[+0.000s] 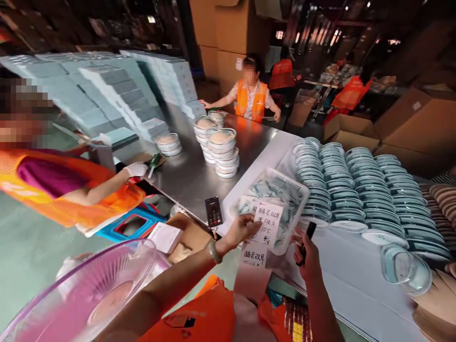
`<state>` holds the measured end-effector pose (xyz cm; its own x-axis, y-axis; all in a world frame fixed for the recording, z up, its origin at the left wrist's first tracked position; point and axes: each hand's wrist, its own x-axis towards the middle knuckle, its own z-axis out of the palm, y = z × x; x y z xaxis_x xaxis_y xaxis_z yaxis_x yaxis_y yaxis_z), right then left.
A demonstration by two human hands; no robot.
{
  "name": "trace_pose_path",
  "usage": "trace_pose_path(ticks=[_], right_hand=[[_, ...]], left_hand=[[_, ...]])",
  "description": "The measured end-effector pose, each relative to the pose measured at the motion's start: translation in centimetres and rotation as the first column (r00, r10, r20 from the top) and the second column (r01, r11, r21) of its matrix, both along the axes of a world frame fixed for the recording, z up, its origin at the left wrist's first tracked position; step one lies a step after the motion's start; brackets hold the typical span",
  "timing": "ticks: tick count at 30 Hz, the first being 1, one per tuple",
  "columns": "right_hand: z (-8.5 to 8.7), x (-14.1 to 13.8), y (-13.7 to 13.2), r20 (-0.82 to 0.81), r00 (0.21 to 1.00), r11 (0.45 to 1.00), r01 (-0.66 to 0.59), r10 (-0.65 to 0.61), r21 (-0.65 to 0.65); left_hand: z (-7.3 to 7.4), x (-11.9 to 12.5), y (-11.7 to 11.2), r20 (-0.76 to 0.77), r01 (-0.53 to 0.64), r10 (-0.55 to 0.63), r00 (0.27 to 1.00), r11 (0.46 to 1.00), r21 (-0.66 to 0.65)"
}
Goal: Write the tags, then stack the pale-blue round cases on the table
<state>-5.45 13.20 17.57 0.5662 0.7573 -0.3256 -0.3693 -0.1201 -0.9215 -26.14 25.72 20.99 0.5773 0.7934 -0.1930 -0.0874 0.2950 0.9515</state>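
Orange vest [195,313] closest, a card [270,223] in one hand and a marker [311,231] in the other

The vest, on the wearer's own body, fills the bottom edge, and a pink basin [103,280] is near it at the left. The left hand [239,232] pinches the card at its left side, between thumb and fingers; this hold probably leaves most of the handwriting free to read. A second written paper [253,257] shows just below; what supports it cannot be told. The right hand [308,254] has its fingers curled around the dark marker, which looks more kept than used, since no tip is seen touching paper.

The card is in front of the white basket [305,190]; whether they touch is not clear. The raised walls of the basket seem to keep the flat packets [283,189] together. Beside it, round containers [342,185] stand in columns, perhaps for saving space. A phone [213,211] is at the edge of the metal table [183,178], its screen toward the wearer.
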Motion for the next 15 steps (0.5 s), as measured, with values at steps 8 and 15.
trace_pose_path(ticks=[8, 15], right_hand=[[-0.3, 8.3, 3.2, 0.111, 0.987, 0.970, 0.140, -0.120, -0.201], [-0.1, 11.8, 3.5, 0.173, 0.921, 0.872, 0.386, -0.348, -0.301]], left_hand=[[-3.0, 17.6, 2.5, -0.078, 0.158, -0.174, 0.982, 0.973, -0.170], [-4.8, 22.3, 5.1, 0.039, 0.251, -0.255, 0.966, 0.894, -0.372]])
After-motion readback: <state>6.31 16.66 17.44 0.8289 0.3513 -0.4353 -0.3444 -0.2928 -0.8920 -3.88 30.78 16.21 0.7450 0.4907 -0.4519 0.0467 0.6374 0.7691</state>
